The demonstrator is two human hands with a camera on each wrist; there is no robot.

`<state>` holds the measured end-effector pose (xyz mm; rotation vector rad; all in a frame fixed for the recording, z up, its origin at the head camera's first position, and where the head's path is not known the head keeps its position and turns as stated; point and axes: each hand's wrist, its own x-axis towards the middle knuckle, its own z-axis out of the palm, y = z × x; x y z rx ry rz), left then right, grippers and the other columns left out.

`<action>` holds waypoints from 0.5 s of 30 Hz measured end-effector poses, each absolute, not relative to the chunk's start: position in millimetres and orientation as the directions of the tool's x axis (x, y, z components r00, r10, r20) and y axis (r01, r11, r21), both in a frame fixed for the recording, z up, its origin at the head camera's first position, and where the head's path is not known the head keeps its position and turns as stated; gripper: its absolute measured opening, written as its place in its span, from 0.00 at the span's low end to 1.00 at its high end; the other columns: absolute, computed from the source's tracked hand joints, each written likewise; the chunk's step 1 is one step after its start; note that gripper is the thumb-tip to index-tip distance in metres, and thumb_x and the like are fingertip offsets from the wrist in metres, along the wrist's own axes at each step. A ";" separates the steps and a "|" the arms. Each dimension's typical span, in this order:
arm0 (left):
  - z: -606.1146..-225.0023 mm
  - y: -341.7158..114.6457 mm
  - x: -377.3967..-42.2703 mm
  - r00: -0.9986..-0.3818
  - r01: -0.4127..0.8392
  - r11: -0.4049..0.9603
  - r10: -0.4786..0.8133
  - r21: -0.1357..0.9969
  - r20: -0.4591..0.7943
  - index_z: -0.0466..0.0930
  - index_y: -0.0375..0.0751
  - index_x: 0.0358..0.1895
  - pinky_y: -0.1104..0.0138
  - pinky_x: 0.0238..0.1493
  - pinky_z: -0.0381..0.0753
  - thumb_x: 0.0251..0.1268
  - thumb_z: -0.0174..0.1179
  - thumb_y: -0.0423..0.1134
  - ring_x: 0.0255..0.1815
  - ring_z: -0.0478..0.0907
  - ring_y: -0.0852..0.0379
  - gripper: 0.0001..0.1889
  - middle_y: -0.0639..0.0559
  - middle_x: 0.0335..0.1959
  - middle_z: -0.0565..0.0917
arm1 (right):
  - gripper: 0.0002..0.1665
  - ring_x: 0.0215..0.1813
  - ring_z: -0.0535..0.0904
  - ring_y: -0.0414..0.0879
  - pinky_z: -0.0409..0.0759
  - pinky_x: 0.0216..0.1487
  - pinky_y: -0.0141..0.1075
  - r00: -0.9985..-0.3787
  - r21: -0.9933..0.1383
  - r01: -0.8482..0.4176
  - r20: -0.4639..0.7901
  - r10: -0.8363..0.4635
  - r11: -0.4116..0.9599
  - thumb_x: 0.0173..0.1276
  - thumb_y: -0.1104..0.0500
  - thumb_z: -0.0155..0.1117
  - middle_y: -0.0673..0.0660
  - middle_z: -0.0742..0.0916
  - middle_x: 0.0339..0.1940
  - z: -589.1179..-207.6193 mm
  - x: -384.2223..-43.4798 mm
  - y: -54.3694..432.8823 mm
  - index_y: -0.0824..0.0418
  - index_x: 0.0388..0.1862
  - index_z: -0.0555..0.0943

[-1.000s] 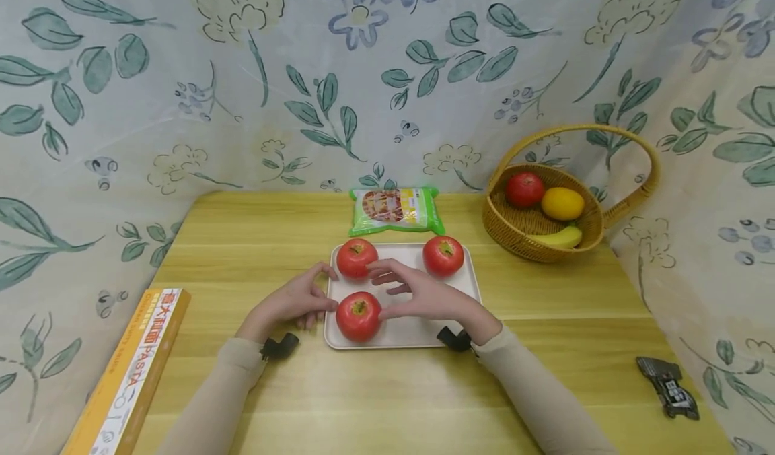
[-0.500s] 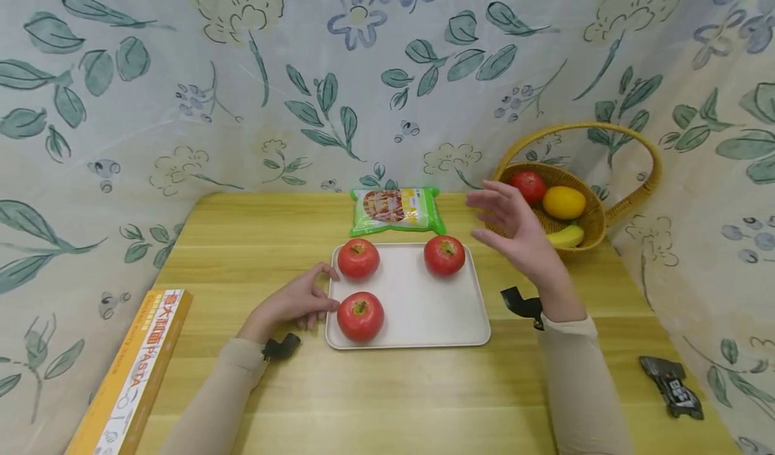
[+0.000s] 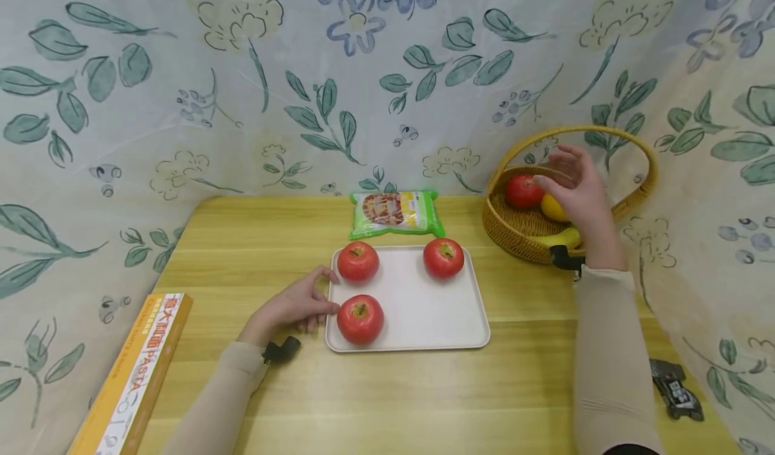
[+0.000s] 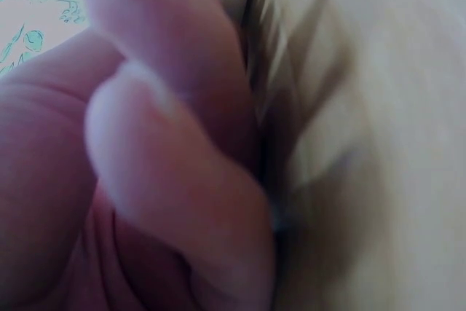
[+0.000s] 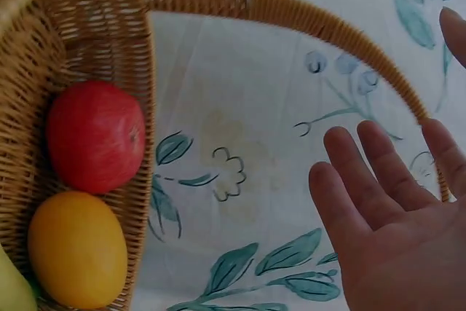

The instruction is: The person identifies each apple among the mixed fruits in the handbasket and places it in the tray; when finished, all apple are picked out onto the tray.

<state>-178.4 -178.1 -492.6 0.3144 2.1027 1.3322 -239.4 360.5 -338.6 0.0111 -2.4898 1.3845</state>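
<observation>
My left hand [image 3: 293, 305] rests beside the left rim of the white tray [image 3: 418, 307], its index fingertip and thumb tip right at the edge. In the left wrist view its other fingers [image 4: 175, 172] are loosely bent close to the wooden tabletop. Three red apples sit on the tray: the front-left apple [image 3: 360, 320], the back-left apple [image 3: 358, 262] and the back-right apple [image 3: 444, 258]. My right hand [image 3: 578, 186] is over the wicker basket [image 3: 514, 234], fingers spread, holding nothing. Inside lie a red apple [image 5: 96, 136], a yellow oval fruit [image 5: 78, 250] and a banana [image 3: 554, 238].
The basket's tall handle [image 3: 605, 130] arches around the right hand. A green-edged food packet [image 3: 396, 213] lies behind the tray. A long pasta box [image 3: 130, 374] lies at the left, and a small black packet [image 3: 677, 391] at the right. Floral cloth hangs behind the table.
My right hand has moved from above the front-left apple, rightward and back, to over the basket. The left hand stays at the tray's edge. The apples on the tray keep their places.
</observation>
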 end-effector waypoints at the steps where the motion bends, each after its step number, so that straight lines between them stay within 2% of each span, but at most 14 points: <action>1: -493.0 -178.3 -178.3 -0.778 -0.125 0.463 0.504 0.877 -0.377 0.63 0.50 0.69 0.69 0.15 0.72 0.67 0.74 0.46 0.12 0.75 0.57 0.34 0.50 0.22 0.84 | 0.45 0.78 0.71 0.50 0.68 0.83 0.46 -0.958 -0.830 -0.127 0.245 0.151 0.543 0.74 0.47 0.72 0.49 0.76 0.76 -339.9 -245.2 363.9 0.41 0.83 0.60; 5: -495.2 -178.6 -178.3 -0.777 -0.134 0.466 0.499 0.874 -0.385 0.63 0.52 0.68 0.69 0.15 0.73 0.66 0.74 0.47 0.13 0.76 0.56 0.34 0.49 0.22 0.84 | 0.51 0.83 0.66 0.58 0.65 0.84 0.51 -0.965 -0.826 -0.042 0.180 0.192 0.562 0.72 0.39 0.71 0.58 0.69 0.84 -348.4 -268.7 378.3 0.41 0.86 0.56; 8: -495.9 -178.4 -178.4 -0.777 -0.133 0.467 0.498 0.874 -0.384 0.63 0.52 0.69 0.69 0.15 0.73 0.66 0.75 0.48 0.13 0.76 0.56 0.35 0.49 0.22 0.84 | 0.55 0.85 0.63 0.62 0.63 0.84 0.57 -0.974 -0.814 0.015 0.120 0.193 0.581 0.71 0.35 0.69 0.62 0.65 0.86 -356.9 -287.1 389.5 0.43 0.88 0.52; 15: -493.4 -178.0 -178.3 -0.784 -0.131 0.471 0.489 0.872 -0.382 0.64 0.52 0.69 0.69 0.15 0.72 0.66 0.75 0.48 0.13 0.76 0.56 0.34 0.49 0.22 0.84 | 0.63 0.84 0.60 0.69 0.63 0.81 0.65 -0.991 -0.768 0.076 0.009 0.130 0.636 0.71 0.33 0.68 0.70 0.59 0.87 -373.5 -320.0 402.6 0.55 0.89 0.44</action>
